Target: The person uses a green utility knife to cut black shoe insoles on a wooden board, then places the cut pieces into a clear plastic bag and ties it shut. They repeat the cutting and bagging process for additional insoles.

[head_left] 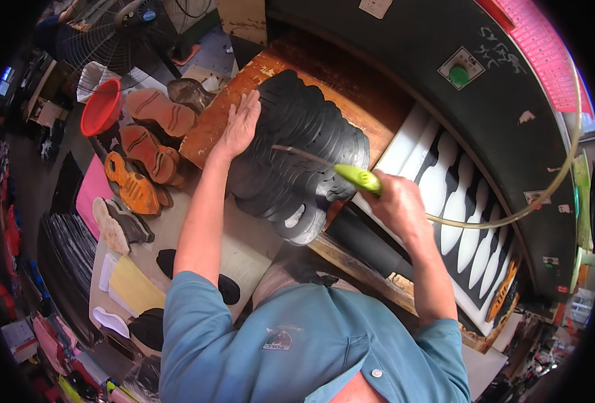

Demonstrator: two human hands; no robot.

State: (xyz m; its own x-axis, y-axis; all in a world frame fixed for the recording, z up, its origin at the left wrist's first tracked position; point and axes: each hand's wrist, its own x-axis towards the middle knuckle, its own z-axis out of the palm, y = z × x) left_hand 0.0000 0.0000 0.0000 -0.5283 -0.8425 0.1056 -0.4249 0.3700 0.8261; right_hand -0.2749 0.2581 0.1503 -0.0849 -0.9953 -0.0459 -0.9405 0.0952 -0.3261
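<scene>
A spread of overlapping black shoe soles (311,134) lies in rows on a worn wooden board in front of me. My left hand (240,127) is held flat at their left side, fingers stretched out and nothing in it. I cannot tell whether it touches the soles. My right hand (399,205) is closed around a green air blow gun (358,178). Its thin metal nozzle points left over the soles. From behind my right hand a clear yellowish hose (505,220) curves up to the right.
White sole-shaped pieces (445,174) lie in a row on the right, beside a dark machine panel with a green button (458,74). At left are a red bowl (101,107), brown sole-shaped forms (136,181) and a yellow sheet (135,285). A fan (119,33) stands behind.
</scene>
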